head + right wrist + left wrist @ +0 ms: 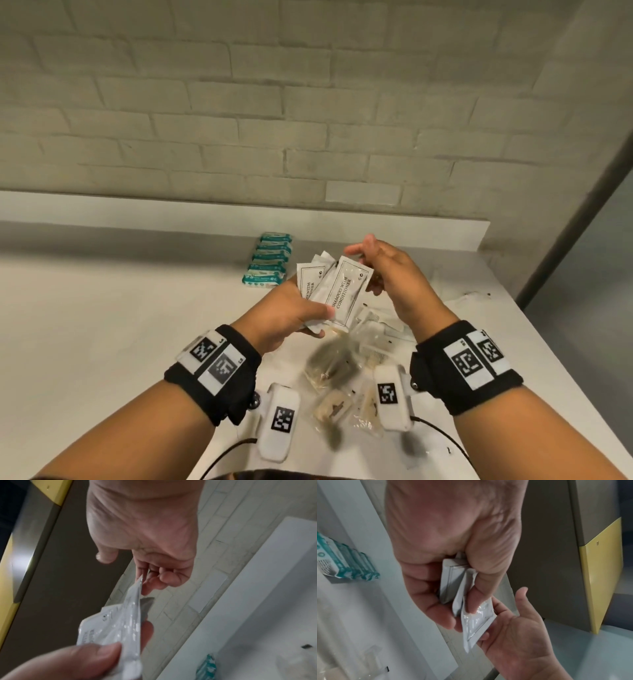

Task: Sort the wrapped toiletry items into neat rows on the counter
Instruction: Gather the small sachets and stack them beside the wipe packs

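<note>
My left hand (317, 317) holds up a fan of several white "shampoo with conditioner" sachets (346, 294), thumb pressed on their lower end. In the left wrist view the left hand (460, 614) pinches the sachets (476, 620) between thumb and curled fingers. My right hand (368, 270) is at the front sachet's upper right edge. Its loosely curled fingers (154, 582) touch that sachet (116, 626) from behind while the thumb stands apart. A neat row of teal packets (270, 257) lies at the back of the white counter (120, 325).
A loose pile of clear-wrapped items (335, 366) lies on the counter below my hands, some holding brownish pieces and a comb. The counter's right edge (534, 342) drops off near my right wrist. A pale brick wall (308, 120) rises behind a low ledge.
</note>
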